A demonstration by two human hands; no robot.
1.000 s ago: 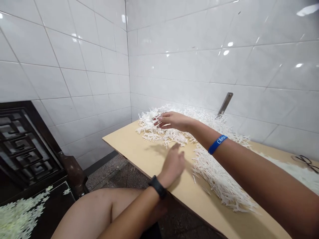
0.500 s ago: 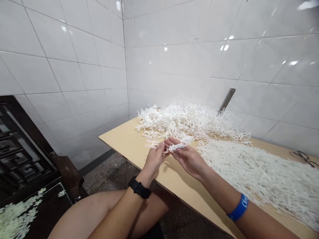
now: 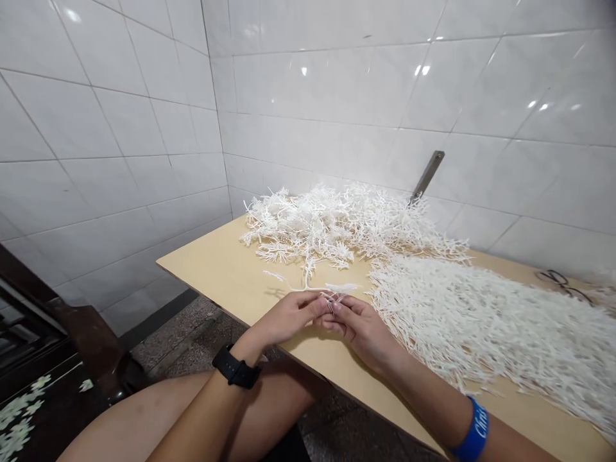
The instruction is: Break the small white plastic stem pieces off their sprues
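A thin white branched piece (image 3: 307,282) spreads upward and sideways from between my hands, above the front part of the tan board (image 3: 206,260). My left hand (image 3: 296,314), with a black watch at the wrist, pinches its lower strands. Fingertips of my right hand (image 3: 356,321) press on the same piece and meet those of my left. A blue band circles the right forearm. Behind the hands lies a tangled heap of white branched pieces (image 3: 332,221). To the right spreads a flat layer of short white pieces (image 3: 481,314).
A grey metal bar (image 3: 427,176) stands tilted behind the heap, near the tiled wall (image 3: 337,83). Dark thin-framed glasses (image 3: 561,282) lie at the right rear. At lower left, small pale flower-like pieces (image 3: 19,423) rest on a dark wooden chair (image 3: 86,333).
The view has shifted slightly. The held piece, earlier bunched at my fingers, now shows its branches spread out above them, and my fingertips are closer together at its base.
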